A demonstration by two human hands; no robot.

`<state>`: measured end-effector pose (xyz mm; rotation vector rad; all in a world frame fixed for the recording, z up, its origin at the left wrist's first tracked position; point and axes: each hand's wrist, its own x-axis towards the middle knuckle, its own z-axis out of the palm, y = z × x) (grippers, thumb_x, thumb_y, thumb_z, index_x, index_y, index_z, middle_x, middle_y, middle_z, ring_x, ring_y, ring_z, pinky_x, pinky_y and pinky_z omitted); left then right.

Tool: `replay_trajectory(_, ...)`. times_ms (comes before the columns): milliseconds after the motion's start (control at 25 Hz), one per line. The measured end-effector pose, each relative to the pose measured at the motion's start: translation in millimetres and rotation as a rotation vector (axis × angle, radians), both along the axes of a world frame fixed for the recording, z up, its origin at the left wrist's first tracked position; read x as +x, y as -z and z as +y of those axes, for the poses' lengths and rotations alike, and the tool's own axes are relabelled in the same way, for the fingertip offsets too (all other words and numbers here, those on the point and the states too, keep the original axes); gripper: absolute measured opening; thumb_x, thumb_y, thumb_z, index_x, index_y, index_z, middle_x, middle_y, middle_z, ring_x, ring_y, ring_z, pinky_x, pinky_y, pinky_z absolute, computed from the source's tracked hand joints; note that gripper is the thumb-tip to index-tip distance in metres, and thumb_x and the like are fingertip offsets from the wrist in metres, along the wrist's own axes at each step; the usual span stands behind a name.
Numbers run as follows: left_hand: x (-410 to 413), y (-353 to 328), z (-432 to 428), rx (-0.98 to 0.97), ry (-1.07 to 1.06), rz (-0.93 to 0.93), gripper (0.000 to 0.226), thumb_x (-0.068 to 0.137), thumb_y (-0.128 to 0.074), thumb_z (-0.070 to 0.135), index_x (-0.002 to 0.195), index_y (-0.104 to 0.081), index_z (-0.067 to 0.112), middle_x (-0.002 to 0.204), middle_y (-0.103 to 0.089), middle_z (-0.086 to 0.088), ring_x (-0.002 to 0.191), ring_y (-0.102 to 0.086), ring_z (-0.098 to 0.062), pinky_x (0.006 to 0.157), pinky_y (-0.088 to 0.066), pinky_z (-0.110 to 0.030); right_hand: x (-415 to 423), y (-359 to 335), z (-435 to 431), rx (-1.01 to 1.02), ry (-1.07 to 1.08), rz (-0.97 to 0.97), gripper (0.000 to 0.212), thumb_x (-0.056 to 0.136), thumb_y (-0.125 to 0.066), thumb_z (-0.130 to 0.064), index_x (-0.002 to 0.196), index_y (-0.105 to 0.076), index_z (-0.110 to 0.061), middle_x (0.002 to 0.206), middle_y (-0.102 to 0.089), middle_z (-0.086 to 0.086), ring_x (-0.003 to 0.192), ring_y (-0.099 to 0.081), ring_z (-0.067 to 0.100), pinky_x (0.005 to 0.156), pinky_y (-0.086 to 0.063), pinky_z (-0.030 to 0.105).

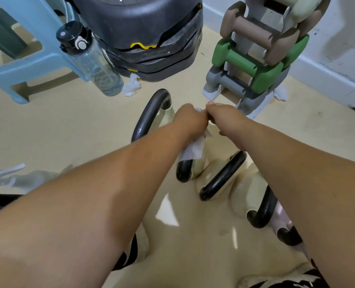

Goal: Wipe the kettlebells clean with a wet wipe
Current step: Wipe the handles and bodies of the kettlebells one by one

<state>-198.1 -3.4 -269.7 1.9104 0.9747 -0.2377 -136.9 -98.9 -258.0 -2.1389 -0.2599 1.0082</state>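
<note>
Cream kettlebells with black handles stand on the beige floor in a row. The far kettlebell has its black handle arching at the centre. My left hand grips a white wet wipe that hangs down over this handle's near end. My right hand is curled beside the left, knuckles touching it; what it holds is hidden. A second kettlebell sits just below my hands, and a third lies partly under my right forearm.
A clear water bottle with a black cap leans by a light blue plastic stool. A black machine base stands behind. A dumbbell rack is at the right by the wall. Crumpled wipes lie on the floor.
</note>
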Motion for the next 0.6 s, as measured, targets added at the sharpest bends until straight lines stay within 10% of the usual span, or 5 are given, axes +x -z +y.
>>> replay_trajectory(120, -3, 1, -3, 0.01, -0.007, -0.04, 0.035, 0.095, -0.051, 0.03, 0.104, -0.059, -0.002, 0.072, -0.055, 0.0, 0.083, -0.061, -0.039, 0.059, -0.039, -0.029, -4, 1, -5, -0.042, -0.06, -0.1, 0.041, 0.103, -0.027, -0.034, 0.101, -0.061, -0.011, 0.098, -0.056, 0.001, 0.096, -0.05, 0.024, 0.075, -0.036, 0.031)
replay_trajectory(200, -31, 3, -18, 0.155, 0.024, -0.092, 0.051, 0.098, -0.049, 0.039, 0.14, -0.046, 0.01, 0.104, -0.069, -0.006, 0.108, -0.063, -0.033, 0.079, -0.047, -0.034, -7, 3, -11, -0.113, -0.097, -0.181, 0.038, 0.103, -0.028, -0.032, 0.092, -0.056, -0.009, 0.089, -0.055, 0.004, 0.091, -0.051, 0.027, 0.066, -0.034, 0.031)
replay_trajectory(400, -125, 17, -54, 0.236, 0.075, -0.234, 0.067, 0.103, -0.048, 0.037, 0.159, -0.015, 0.021, 0.14, -0.056, -0.007, 0.121, -0.056, -0.027, 0.089, -0.039, -0.027, -19, -7, -42, -0.203, -0.105, -0.277, 0.039, 0.1, -0.036, -0.032, 0.064, -0.043, -0.017, 0.072, -0.044, 0.003, 0.073, -0.046, 0.026, 0.063, -0.034, 0.03)
replay_trajectory(600, -140, -12, -47, 0.277, 0.105, -0.257, 0.04, 0.107, -0.028, 0.042, 0.141, -0.041, 0.025, 0.1, -0.065, 0.003, 0.1, -0.063, -0.026, 0.078, -0.043, -0.035, -39, -11, -88, -0.256, -0.037, -0.262, 0.035, 0.098, -0.04, -0.031, 0.07, -0.052, -0.015, 0.072, -0.051, 0.002, 0.067, -0.048, 0.021, 0.055, -0.034, 0.028)
